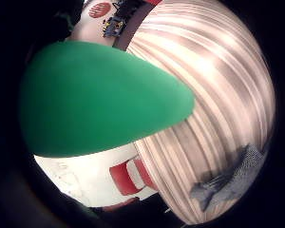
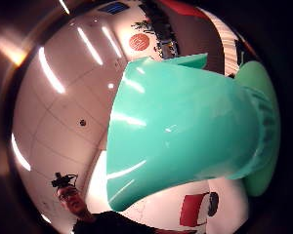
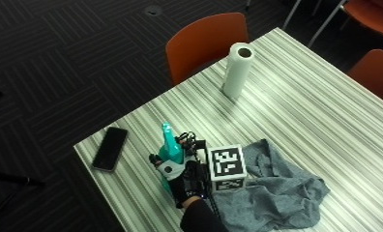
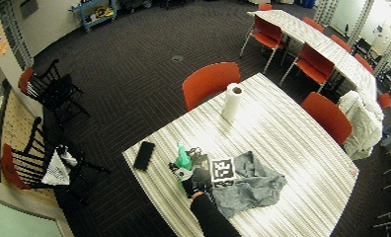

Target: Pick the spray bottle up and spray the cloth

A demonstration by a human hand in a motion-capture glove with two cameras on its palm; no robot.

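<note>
Leftmost on the striped worktop (image 3: 294,96) lies a dark phone (image 3: 110,148), flat and well apart from the work, seemingly set aside. Next comes the teal spray bottle (image 3: 169,145), standing upright near the worktop's near edge with its nozzle up; the gloved right hand (image 3: 182,181) is wrapped around its body, so the grip holds the bottle, likely to lift it or aim the head. Both palm views are filled with the bottle's green body, which fits a close hold. Just beside the hand, further right, the grey cloth (image 3: 282,193) lies crumpled on the worktop, near enough to be sprayed with a short turn. Beyond, a paper towel roll (image 3: 236,70) stands upright, unused.
</note>
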